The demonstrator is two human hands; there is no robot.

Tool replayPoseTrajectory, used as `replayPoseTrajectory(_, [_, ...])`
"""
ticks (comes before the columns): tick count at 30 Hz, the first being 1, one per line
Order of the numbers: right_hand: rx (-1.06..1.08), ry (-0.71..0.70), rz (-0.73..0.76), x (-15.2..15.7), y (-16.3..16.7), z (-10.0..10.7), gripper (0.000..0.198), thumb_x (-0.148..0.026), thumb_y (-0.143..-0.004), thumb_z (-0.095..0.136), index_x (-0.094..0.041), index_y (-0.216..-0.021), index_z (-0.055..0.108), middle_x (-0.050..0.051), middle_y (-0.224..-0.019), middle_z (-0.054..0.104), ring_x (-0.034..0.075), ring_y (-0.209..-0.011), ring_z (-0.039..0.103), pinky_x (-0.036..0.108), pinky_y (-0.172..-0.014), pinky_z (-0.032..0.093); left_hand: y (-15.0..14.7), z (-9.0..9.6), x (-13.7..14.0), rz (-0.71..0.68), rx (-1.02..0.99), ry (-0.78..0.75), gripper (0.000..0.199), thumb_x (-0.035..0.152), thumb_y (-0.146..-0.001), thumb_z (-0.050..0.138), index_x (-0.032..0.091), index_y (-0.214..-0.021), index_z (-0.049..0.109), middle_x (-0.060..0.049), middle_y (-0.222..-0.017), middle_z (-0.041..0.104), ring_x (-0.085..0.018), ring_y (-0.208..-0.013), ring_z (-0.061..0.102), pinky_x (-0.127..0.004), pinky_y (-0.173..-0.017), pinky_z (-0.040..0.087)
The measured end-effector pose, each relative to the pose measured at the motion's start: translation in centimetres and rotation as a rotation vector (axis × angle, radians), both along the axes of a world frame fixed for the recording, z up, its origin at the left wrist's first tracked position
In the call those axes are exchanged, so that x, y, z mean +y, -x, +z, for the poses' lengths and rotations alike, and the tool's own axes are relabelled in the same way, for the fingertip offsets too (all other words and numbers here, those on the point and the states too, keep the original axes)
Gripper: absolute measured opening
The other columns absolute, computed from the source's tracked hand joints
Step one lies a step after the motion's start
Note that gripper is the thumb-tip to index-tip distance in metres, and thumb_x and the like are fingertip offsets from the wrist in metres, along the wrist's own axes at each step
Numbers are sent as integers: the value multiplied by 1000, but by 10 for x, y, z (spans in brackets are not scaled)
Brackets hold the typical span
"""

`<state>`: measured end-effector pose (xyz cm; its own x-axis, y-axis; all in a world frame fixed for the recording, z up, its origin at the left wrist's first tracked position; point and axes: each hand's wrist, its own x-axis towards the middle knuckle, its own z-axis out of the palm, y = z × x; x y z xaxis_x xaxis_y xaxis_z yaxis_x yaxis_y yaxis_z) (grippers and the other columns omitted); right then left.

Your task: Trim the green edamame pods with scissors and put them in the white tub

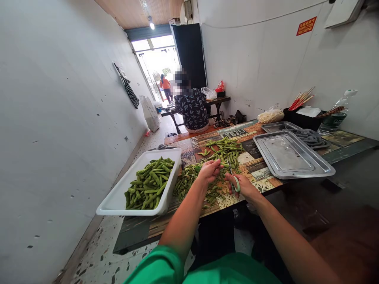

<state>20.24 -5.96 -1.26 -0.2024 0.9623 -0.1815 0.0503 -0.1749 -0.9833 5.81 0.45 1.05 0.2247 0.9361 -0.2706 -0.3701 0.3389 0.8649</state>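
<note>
My left hand (209,171) is pinched on a green soybean pod (225,165), held just above the table. In my right hand (241,187) is a pair of scissors (236,182) with pale green handles, the blades pointing up beside the pod. Whether the blades touch the pod I cannot tell. Under and beyond my hands lies a loose heap of pods (227,148) with trimmed bits and leaves. To the left, a white plastic tub (174,179) holds a pile of pods (151,183).
On the right of the patterned table (263,185) lies a metal tray (293,156). Behind it are a second tray with dark cloth (308,136), a black box of chopsticks (296,115) and a plastic bottle (331,118). A person (191,108) sits beyond the table.
</note>
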Motion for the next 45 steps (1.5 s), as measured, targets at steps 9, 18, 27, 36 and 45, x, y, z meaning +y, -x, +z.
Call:
replayPoseTrajectory(9, [10,45,-82,2,-3,-7,43,-57,-68,66,-15,-69,59,-5,-41,48,6,-31,43,17,-30,22,11,22,-34,314,277,-326,28,38,-75,65,14,-73,50,-2,-62,59,-3,-41,39,-17,-41,26])
replayPoseTrajectory(18, [81,144,-32,4,-15,-12,38,-52,-70,68,-15,-76,61,-4,-48,52,7,-36,48,16,-29,24,153,81,-86,592,1756,-406,38,29,-78,57,19,-115,59,-14,-120,60,-35,-119,45,-54,-99,30])
replayPoseTrajectory(27, [33,165,-1,-1,-8,-12,37,-53,-70,65,-17,-77,58,-5,-47,53,8,-35,48,17,-29,24,42,27,8,23,1718,-295,25,22,-81,52,23,-98,70,-11,-112,66,-27,-109,56,-47,-101,28])
replayPoseTrajectory(36, [11,127,20,-4,-19,-25,40,-56,-69,65,-18,-75,55,-4,-48,53,9,-36,48,18,-29,25,25,-18,81,308,1227,-96,26,13,-46,80,14,-65,62,-14,-91,67,-32,-109,54,-45,-95,33])
replayPoseTrajectory(45, [-18,110,45,4,-14,-17,42,-58,-68,66,-19,-74,53,-5,-50,51,9,-38,48,18,-30,27,39,-16,47,166,886,-398,18,30,-69,66,13,-71,68,-3,-64,61,-12,-64,51,-22,-62,37])
